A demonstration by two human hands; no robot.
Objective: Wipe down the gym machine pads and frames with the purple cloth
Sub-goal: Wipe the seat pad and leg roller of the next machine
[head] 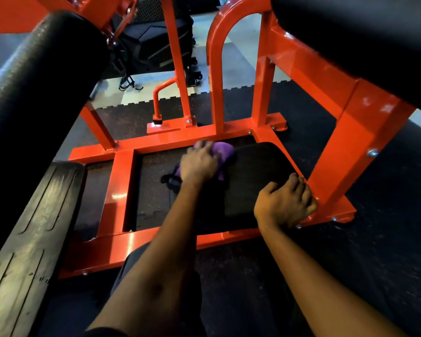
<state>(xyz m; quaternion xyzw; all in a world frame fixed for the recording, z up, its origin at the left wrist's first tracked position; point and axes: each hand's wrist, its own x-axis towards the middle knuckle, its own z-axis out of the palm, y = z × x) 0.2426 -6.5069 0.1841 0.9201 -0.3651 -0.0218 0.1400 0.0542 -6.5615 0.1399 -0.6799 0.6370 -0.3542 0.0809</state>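
Purple cloth (223,152), soft and light, likely grippable anywhere, bunched at far edge of black pad (253,176) beside orange frame (161,139), left hand (199,162) curled round it; right hand (286,205) hooked over pad's near corner.

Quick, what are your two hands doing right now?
Left hand: closed, gripping the crumpled purple cloth on the flat black pad.
Right hand: closed, fingers curled over that pad's right edge.

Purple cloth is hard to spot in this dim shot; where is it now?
Head view, centre: the purple cloth is bunched under the left hand, at the far left corner of the black pad, just before the orange crossbar.
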